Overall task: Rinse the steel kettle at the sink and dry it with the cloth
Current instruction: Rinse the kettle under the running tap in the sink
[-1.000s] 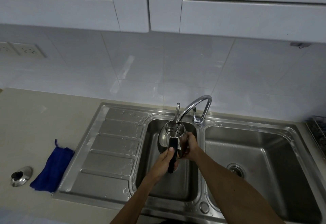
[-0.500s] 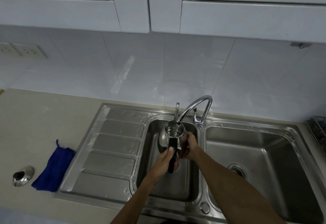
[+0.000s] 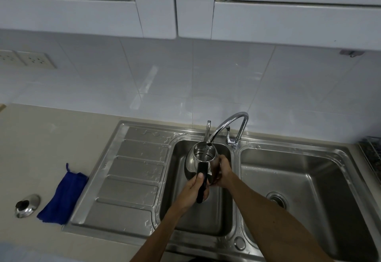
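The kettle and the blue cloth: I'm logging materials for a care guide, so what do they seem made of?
The kettle body looks like polished steel, mirror-bright with reflections; its handle is matte black, probably plastic. The blue cloth looks like soft woven or microfibre fabric, limp and creased, though the weave is too small to tell.

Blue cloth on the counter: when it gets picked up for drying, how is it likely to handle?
The blue cloth lies flat and creased, with a loose string at its top, so it is probably floppy and will drape. It looks thin, so likely light. It lies on the counter beside the wet drainboard, so it may be dry.
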`<action>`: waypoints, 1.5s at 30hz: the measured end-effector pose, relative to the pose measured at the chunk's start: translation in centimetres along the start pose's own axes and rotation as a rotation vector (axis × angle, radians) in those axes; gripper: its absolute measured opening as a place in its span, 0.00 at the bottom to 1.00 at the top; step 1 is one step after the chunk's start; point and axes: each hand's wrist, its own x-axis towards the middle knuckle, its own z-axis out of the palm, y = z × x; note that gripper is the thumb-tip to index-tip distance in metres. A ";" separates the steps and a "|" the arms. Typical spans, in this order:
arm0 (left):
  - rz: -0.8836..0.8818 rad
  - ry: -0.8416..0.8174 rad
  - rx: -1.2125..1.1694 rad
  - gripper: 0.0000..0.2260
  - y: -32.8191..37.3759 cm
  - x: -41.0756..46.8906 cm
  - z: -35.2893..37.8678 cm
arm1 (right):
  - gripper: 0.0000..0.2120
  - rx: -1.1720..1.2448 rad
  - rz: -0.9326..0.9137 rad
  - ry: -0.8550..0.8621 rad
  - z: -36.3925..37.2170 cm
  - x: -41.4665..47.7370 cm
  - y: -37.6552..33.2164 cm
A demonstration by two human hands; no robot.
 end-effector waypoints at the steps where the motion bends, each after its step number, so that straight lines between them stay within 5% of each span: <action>1: 0.000 0.000 0.008 0.21 -0.1 0.0 0.0 | 0.26 0.010 0.004 -0.003 -0.1 0.2 0.0; 45: -0.026 0.018 0.023 0.19 0.7 -0.2 0.2 | 0.27 0.010 0.011 0.014 -0.3 1.0 0.0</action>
